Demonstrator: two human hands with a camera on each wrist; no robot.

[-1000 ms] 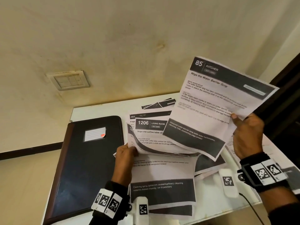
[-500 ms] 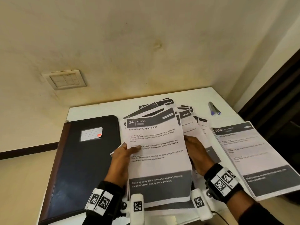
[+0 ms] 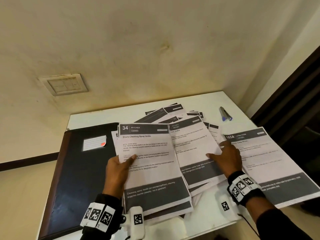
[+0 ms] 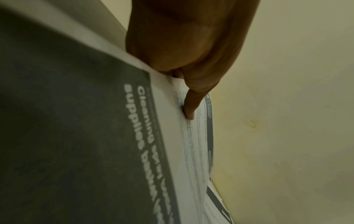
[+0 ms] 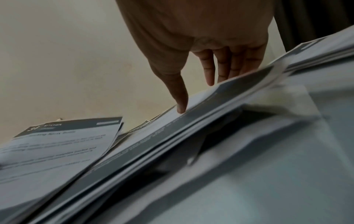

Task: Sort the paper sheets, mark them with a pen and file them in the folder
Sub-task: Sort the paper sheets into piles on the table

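Observation:
My left hand [image 3: 127, 160] pinches the left edge of a stack of paper sheets [image 3: 152, 172] topped by sheet 34 "Kitchen", thumb [image 4: 188, 109] on top and fingers hidden beneath. This stack overlaps the right edge of the closed black folder [image 3: 83, 179]. My right hand [image 3: 220, 151] rests with straight, spread fingers on a second kitchen sheet [image 3: 192, 153] just to the right; its thumb [image 5: 181, 108] touches the paper, and the fingertips are hidden behind a raised paper edge. Another pile topped by sheet 1654 [image 3: 270, 158] lies at the right. The pen [image 3: 225, 113] lies at the back right.
More sheets [image 3: 166, 113] fan out behind the stacks on the white table [image 3: 107, 116]. The wall stands right behind the table, with a switch plate [image 3: 65, 84] at the left. A dark door frame [image 3: 294, 94] borders the right side.
My right hand put down the raised sheet 85, came back to the main stack, then slid right onto the second sheet. The stack in my left hand shifted left over the folder's edge.

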